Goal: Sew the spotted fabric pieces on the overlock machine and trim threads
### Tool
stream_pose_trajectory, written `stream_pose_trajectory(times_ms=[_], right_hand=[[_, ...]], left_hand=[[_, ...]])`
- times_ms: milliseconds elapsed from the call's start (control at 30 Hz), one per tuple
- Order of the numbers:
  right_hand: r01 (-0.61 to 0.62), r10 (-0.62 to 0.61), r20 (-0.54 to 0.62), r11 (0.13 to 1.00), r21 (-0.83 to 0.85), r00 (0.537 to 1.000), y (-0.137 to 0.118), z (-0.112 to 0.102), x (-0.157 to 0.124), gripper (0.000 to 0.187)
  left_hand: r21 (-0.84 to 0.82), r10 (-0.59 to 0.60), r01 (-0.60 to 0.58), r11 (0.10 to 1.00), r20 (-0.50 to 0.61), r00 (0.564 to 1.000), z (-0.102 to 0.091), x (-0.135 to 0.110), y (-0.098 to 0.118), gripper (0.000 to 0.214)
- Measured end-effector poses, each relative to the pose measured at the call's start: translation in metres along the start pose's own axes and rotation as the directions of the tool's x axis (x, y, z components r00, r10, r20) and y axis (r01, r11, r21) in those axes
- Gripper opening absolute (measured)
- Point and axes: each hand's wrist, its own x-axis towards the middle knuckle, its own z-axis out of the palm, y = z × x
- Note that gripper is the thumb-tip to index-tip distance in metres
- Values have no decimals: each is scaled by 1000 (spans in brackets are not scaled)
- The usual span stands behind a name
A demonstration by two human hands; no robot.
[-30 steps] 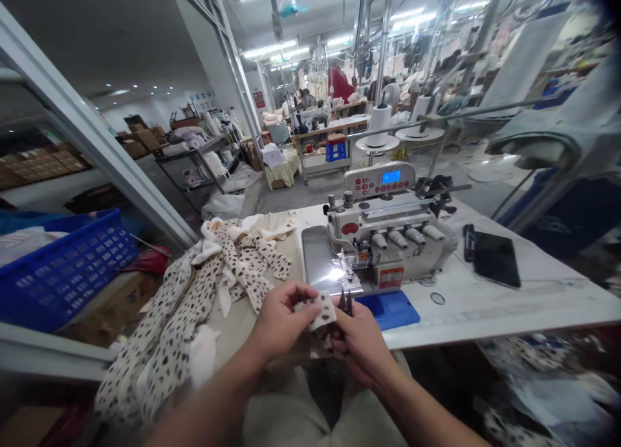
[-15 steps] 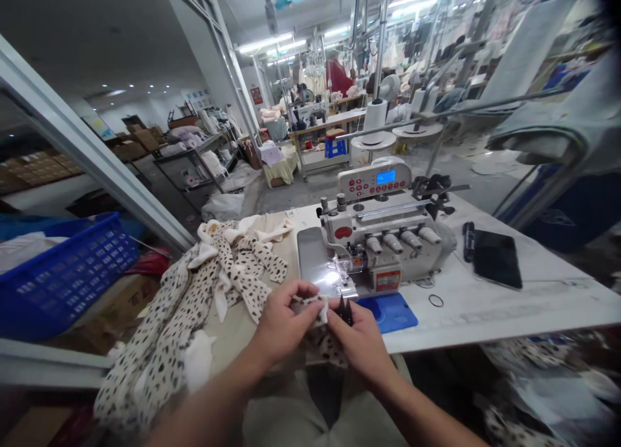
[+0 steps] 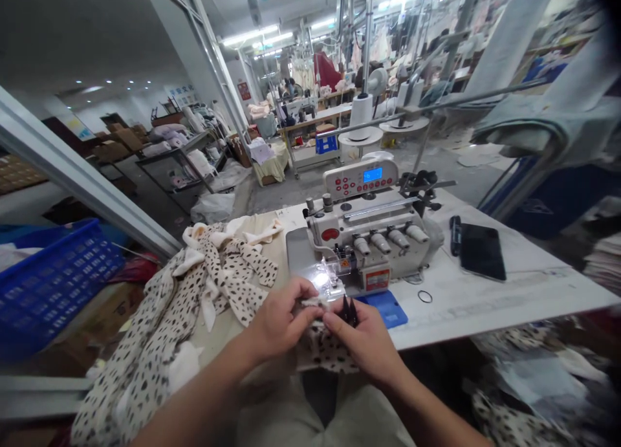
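My left hand (image 3: pixel 279 321) pinches the edge of a small spotted fabric piece (image 3: pixel 326 350) just in front of the sewing machine's (image 3: pixel 369 237) lit needle area. My right hand (image 3: pixel 366 340) pinches the same piece from the right and also holds small black thread snips (image 3: pixel 348 310), their points sticking up. Both hands sit at the table's front edge, over my lap. The lower part of the fabric hangs below the hands.
A heap of spotted fabric (image 3: pixel 194 305) lies left of the machine and spills off the table (image 3: pixel 509 292). A black phone (image 3: pixel 475 251) and a small ring (image 3: pixel 425 296) lie to the right. A blue basket (image 3: pixel 53 282) stands at far left. Thread cones stand behind.
The fabric piece was held up flat in the left hand; now both hands have drawn together and pinch it lower, closer to the machine. The camera has tilted slightly.
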Motion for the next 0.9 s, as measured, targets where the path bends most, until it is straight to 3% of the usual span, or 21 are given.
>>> stream_pose_trajectory(times_ms=[133,233,400,567,667,767,900], right_hand=[[38,-52,-125,992,-117,991,3,-8,-3,32],[39,-59,-224,995,-94,973,12,-8,-4,34],[20,-37,-246,997,-72,969,17,-5,-4,38],[35,-115,-378,977,-211,919,21,-1,3,36],[34,-167,-442,955,-295,882,30,4,6,32],[31,-175,-440,948,-316,881,39,4,5,31],[51,-191,-348,926,-374,918,33,-15,-4,36]], left_hand=[[1,39,-39,999,25,999,5,11,2,11],[-25,55,-55,998,26,998,12,17,4,7],[-42,21,-20,999,20,1000,22,24,3,5],[167,131,-117,979,-74,989,35,26,-4,4],[356,277,-196,914,-194,941,44,22,-5,9],[456,380,-287,843,-125,917,49,14,-3,18],[480,378,-301,824,-71,923,56,5,-1,28]])
